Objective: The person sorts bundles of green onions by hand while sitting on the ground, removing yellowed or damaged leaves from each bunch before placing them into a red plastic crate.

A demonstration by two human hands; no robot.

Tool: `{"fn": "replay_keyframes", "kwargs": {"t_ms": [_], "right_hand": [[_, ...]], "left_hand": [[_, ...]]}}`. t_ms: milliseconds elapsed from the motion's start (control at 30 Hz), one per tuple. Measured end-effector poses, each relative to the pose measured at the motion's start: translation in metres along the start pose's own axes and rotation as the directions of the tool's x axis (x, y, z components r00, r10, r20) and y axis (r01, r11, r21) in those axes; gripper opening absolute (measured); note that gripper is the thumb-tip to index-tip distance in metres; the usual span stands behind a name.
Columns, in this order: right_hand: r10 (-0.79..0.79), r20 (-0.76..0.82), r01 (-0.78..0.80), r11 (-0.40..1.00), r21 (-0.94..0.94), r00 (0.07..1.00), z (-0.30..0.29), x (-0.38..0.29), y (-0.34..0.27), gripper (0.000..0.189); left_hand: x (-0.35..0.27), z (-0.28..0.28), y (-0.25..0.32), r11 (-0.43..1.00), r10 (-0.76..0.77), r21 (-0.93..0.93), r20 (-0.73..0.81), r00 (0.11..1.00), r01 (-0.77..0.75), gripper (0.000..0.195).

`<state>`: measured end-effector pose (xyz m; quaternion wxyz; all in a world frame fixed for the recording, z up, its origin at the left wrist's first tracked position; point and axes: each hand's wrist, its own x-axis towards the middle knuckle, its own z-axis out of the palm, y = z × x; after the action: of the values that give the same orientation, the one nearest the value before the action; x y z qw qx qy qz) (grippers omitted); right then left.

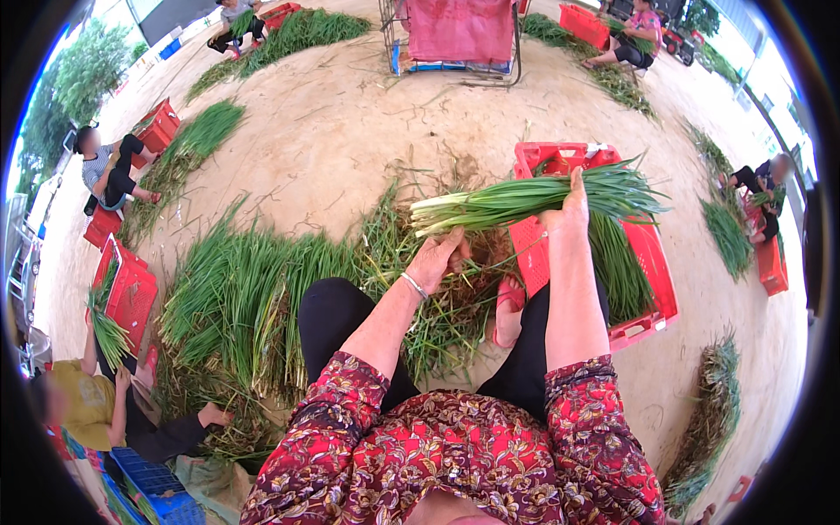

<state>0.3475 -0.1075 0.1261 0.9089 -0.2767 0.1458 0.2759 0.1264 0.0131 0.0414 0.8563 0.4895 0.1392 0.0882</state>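
Observation:
My right hand (pixel 569 209) grips a bundle of long green garlic chives (pixel 499 202) around its leafy half, the pale stem ends pointing left. Just below those stem ends is my left hand (pixel 441 257), its fingers curled around a few thin loose strands. Behind my right forearm stands a red plastic crate (pixel 659 279) with more chives (pixel 617 262) lying in it. Between my knees and beyond lies a heap of loose trimmings and dry leaves (pixel 433 321). To the left a wide pile of chives (pixel 243 302) is spread over the ground.
A person in a yellow shirt (pixel 88 407) sits close at the left, beside a red crate (pixel 131 295) and a blue crate (pixel 157 485). Several other people sit farther off by piles of greens. A metal frame with a pink cloth (pixel 459 29) stands ahead; another pile (pixel 709 407) lies at the right.

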Motion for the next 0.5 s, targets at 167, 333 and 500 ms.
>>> {"fn": "replay_keyframes", "kwargs": {"t_ms": [167,333,500], "right_hand": [[0.066,-0.055,-0.066,0.998,-0.006,0.996,0.010,-0.018,-0.009,0.038],[0.056,-0.061,-0.057,0.998,-0.009,0.997,-0.003,0.011,-0.008,0.039],[-0.141,-0.053,0.144,0.988,0.059,0.989,-0.035,0.065,-0.038,0.035]], "left_hand": [[-0.012,0.001,0.007,0.946,0.107,0.309,-0.005,0.994,-0.101,0.038],[-0.019,-0.011,0.013,0.897,0.141,0.424,-0.007,0.990,-0.124,0.040],[-0.027,-0.037,0.019,0.950,0.025,0.308,-0.238,0.971,0.051,0.044]]}}
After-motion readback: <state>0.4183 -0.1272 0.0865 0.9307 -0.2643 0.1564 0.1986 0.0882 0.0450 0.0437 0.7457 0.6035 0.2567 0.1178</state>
